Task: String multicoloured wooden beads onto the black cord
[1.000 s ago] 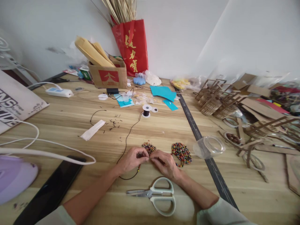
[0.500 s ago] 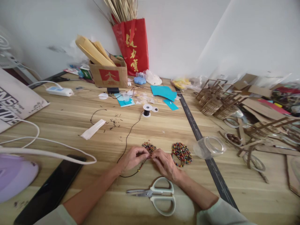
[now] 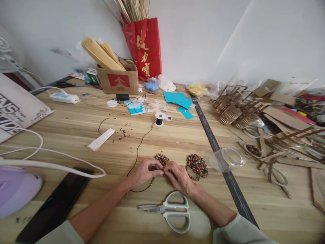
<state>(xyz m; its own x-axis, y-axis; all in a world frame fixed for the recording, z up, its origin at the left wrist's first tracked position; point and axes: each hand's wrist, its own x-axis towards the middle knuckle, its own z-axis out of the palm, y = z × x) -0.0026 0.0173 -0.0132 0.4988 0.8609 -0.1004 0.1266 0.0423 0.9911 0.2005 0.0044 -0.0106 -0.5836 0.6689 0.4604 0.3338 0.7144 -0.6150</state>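
My left hand (image 3: 147, 172) is closed in a pinch above the table, with a thin black cord (image 3: 137, 156) running beneath it. A short row of small coloured beads on that cord (image 3: 152, 181) hangs just below its fingers. Its fingertips meet those of my right hand (image 3: 177, 176), which is also pinched; whatever is between the right fingertips is too small to make out. Right behind the fingers lies a pile of loose multicoloured beads (image 3: 161, 158). To the right of my right hand rests a heap of strung beads (image 3: 197, 167).
Scissors (image 3: 175, 210) lie between my forearms. The cord leads back to a spool (image 3: 159, 119). A clear plastic container (image 3: 227, 159) stands at right, near small woven baskets (image 3: 233, 108). A dark phone-like slab (image 3: 54, 203) and white cable (image 3: 63, 168) are at left.
My fingertips have come together, the left ones dropping slightly. The arc of cord that showed between my hands is no longer visible. Beads, scissors and spool stay in place.
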